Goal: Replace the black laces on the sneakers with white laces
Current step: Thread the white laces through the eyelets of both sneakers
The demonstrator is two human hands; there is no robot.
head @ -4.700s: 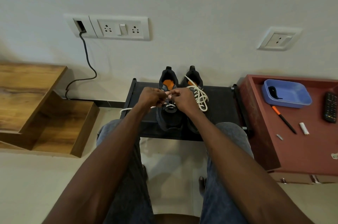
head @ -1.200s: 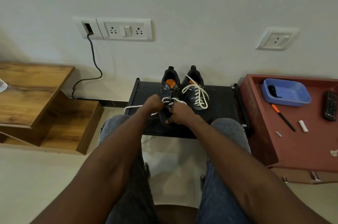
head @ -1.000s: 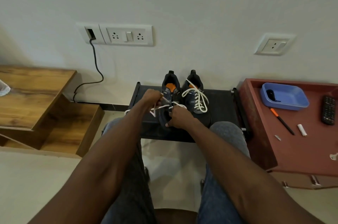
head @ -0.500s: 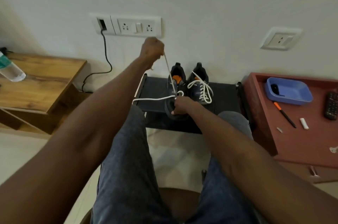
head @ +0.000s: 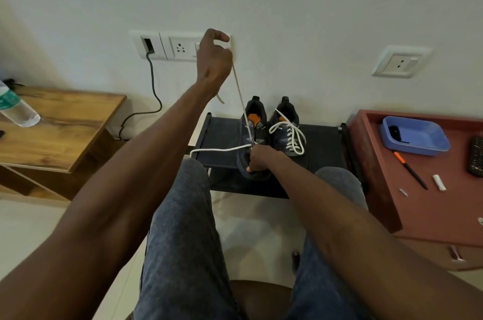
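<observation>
Left hand (head: 214, 58) pinches the white lace (head: 240, 95) taut, raised above the left sneaker (head: 254, 136); right hand (head: 261, 159) grips that sneaker's toe, fingers hidden.

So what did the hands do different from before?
The left hand went up from the left sneaker toward the wall, its fingers gripping the white lace and pulling it out long and tight. The right hand stayed down, holding that sneaker in place on the black rack. The right sneaker, already laced white, did not move, and the red table things stayed put.
</observation>
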